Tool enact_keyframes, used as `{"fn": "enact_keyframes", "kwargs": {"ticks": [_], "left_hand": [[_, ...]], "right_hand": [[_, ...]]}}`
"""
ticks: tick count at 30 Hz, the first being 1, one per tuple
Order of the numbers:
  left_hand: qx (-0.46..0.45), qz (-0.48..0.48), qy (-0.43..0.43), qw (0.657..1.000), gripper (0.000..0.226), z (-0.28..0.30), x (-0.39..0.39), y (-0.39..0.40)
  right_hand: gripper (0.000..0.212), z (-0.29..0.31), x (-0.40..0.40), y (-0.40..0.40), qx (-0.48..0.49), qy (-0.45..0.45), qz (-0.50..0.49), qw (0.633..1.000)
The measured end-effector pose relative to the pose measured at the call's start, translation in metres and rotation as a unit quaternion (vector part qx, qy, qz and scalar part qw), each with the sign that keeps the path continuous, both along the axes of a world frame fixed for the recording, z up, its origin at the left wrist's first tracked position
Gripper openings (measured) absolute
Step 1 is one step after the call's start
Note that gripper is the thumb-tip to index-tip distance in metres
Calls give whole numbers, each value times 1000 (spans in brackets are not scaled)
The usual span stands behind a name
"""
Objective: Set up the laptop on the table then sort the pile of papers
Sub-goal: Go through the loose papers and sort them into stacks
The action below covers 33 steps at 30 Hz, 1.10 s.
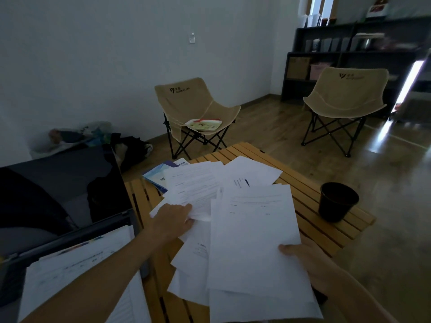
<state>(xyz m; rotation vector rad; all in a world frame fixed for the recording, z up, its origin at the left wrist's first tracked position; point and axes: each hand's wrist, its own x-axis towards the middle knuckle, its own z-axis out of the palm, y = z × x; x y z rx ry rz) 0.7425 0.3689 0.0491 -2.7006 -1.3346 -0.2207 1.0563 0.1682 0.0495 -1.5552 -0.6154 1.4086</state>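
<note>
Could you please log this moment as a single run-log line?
laptop: open on table | left hand: grips a sheet in the pile | right hand: holds stacked papers

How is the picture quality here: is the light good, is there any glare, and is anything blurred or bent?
Head view: the room is dim and bluish; a bright glare streak burns out the right edge; the wide lens bows the far wall and the shelves, which look soft; the dark laptop screen shows only reflections; the text on the papers is too faint to read.

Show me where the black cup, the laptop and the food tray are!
black cup [338, 202]: head view, its side wall.
laptop [58, 190]: head view, dark screen.
food tray [203, 124]: head view, its middle, on the chair.
</note>
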Motion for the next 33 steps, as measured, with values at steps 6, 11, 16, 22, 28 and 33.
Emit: {"fn": "enact_keyframes", "kwargs": {"ticks": [6,11,16,22,28,33], "left_hand": [[103,25,43,993,28,-13,-8,-22],[110,31,46,992,39,-6,-30,-24],[41,-53,48,997,25,7,-42,-16],[10,62,-136,989,5,32,-43,-20],[-3,86,-430,899,19,66,-32,-56],[-26,-181,-238,954,26,14,-8,-114]], "right_hand": [[38,6,4,-23,-11,13,11,1000],[39,4,7,-28,-34,13,-12,999],[42,1,11,-28,-41,31,-9,999],[51,-3,9,-25,-52,9,-15,999],[38,5,6,-30,-37,11,-10,999],[21,10,0,-32,7,50,-58,997]]}}
